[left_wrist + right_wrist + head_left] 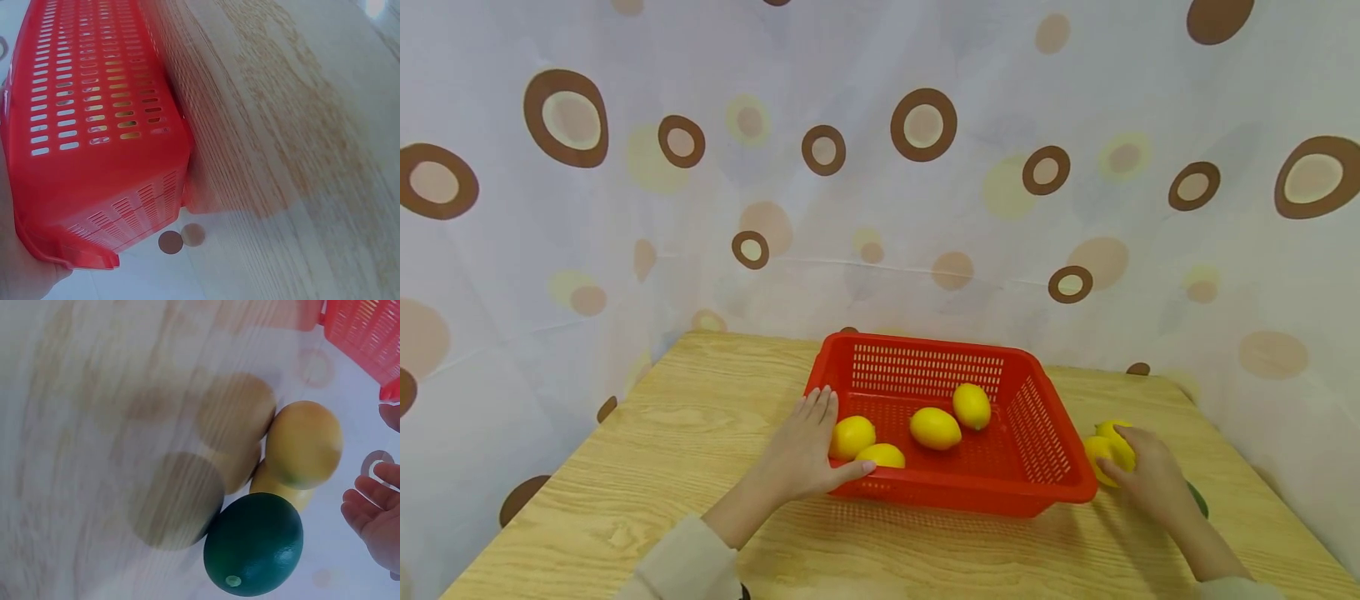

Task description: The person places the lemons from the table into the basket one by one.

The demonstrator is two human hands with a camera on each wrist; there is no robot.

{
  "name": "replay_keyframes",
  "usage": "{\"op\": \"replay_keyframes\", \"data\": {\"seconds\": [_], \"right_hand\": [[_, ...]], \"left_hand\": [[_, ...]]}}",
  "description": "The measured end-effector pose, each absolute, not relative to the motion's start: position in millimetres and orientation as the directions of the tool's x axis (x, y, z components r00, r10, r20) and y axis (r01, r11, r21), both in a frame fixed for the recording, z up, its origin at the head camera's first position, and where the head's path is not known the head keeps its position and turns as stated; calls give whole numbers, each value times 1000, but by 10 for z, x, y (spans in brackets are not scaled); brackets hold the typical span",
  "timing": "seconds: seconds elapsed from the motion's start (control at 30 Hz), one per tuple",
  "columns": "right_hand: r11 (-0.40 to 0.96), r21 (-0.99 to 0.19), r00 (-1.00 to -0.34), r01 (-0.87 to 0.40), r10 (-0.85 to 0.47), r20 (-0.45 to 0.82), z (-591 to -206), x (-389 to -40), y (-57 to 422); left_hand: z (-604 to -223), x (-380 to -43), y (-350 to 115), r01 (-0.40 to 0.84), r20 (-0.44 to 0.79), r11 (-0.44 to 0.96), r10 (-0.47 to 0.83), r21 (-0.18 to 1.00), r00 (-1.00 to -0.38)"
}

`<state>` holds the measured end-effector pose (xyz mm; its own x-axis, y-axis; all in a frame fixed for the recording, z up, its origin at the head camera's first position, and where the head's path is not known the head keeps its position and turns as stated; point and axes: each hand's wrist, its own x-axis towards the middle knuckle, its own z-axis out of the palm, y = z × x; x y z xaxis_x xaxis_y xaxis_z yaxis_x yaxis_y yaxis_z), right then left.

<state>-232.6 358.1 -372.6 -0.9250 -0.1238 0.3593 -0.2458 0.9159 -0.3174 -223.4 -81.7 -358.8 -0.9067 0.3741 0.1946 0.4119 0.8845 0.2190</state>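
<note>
A red plastic basket [925, 487] with slotted walls holds several lemons, such as a lemon [935, 428] near its middle. My left hand [801, 450] rests on the basket's near left corner, fingers straight over the rim and thumb along the front edge. Right of the basket, my right hand [1150, 475] hovers over two lemons [1097, 460] on the table. The right wrist view shows that hand's fingers spread loosely, apart from the nearer lemon [304, 440]. A dark green oval fruit [253, 544] with a pale stem end lies beside them, mostly hidden by the right hand in the head view.
The basket stands on a light wooden table [700, 417]. Behind the table and along its sides hangs a white curtain [865, 208] with brown and beige circles.
</note>
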Motion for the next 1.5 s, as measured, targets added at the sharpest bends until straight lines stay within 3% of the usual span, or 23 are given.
{"op": "replay_keyframes", "data": {"seconds": [0.37,1.5], "right_hand": [[941,-274,-952,-199,-120,281,-3843,-2424,3648],[940,-305,-976,-153,-96,194,-3908,-2558,3636]], "left_hand": [[-3577,-2229,-808,406,172,888,374,215,-911],[-3599,-2235,-823,410,207,881,368,233,-907]]}}
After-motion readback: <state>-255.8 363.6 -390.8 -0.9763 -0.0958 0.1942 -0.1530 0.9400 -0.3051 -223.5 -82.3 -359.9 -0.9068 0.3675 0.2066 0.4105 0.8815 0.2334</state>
